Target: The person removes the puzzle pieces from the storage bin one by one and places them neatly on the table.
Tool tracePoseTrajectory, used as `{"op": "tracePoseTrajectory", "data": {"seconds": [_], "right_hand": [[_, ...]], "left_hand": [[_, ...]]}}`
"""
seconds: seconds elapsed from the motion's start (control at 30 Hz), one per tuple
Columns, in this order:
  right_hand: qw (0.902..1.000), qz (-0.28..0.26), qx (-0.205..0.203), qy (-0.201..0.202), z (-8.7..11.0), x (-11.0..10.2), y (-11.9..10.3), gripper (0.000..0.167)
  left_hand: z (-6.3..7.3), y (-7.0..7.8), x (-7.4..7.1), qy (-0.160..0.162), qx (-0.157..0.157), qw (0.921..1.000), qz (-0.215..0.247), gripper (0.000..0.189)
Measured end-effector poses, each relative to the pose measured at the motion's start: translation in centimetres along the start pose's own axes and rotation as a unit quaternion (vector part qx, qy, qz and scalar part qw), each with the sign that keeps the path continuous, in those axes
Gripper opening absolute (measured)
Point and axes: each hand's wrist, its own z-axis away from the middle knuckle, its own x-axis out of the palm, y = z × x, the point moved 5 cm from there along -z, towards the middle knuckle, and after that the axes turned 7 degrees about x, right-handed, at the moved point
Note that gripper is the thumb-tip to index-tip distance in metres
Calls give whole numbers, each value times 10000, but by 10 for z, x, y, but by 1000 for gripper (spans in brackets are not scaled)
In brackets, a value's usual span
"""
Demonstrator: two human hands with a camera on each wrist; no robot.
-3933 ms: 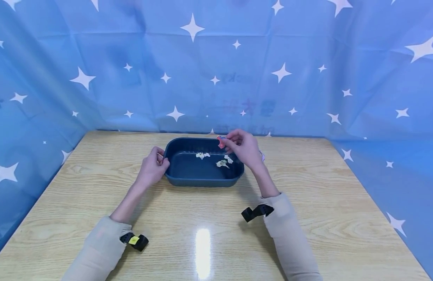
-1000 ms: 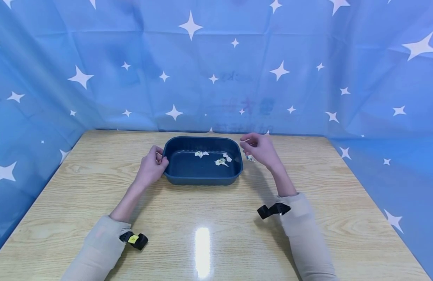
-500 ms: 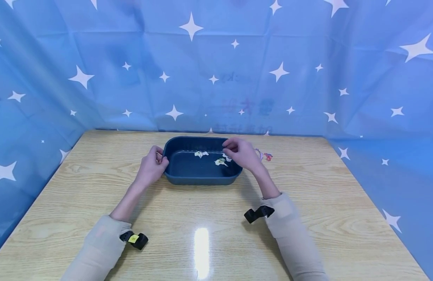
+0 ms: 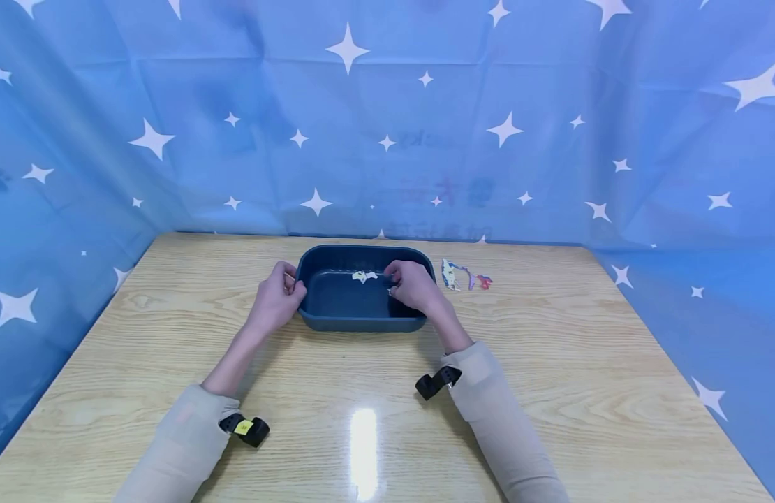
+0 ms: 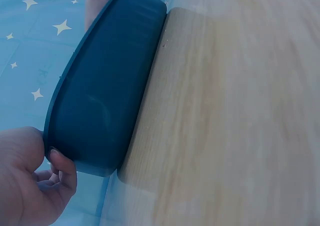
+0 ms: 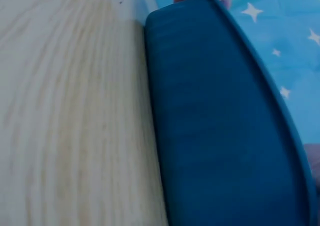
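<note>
A dark blue rectangular basin (image 4: 356,325) stands near the table's back edge. My left hand (image 4: 276,297) pinches its left rim between thumb and fingers, as the left wrist view also shows with the hand (image 5: 30,178) at the basin wall (image 5: 105,86). My right hand (image 4: 415,286) reaches down inside the basin's right part, fingers bent over small pale scraps that it mostly hides; I cannot tell whether it holds one. A pale scrap (image 4: 364,276) lies free at the basin's back. Only the edge of my right hand (image 6: 313,161) shows past the rim in the right wrist view.
Right of the basin on the wooden table (image 4: 551,363) lie a white-and-blue scrap (image 4: 449,274), a thin purple piece (image 4: 470,279) and a red piece (image 4: 484,282). A blue star-patterned curtain (image 4: 268,168) closes off the back and sides.
The red piece, earlier pinched in my right hand above the basin, now lies on the table to its right. That hand has moved left and down into the basin. The left hand stays put.
</note>
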Motion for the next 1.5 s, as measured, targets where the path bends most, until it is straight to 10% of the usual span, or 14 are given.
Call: {"op": "tracePoseTrajectory", "data": {"seconds": [0.83,1.5], "right_hand": [[9955,845,284,-309,-4,11,5,6],[9967,425,-25,-695,0,10,1,36]], "left_hand": [[-1,0,1,16,29,10000,80,19],[-1,-3,1,3,7,10000,75,20]]}}
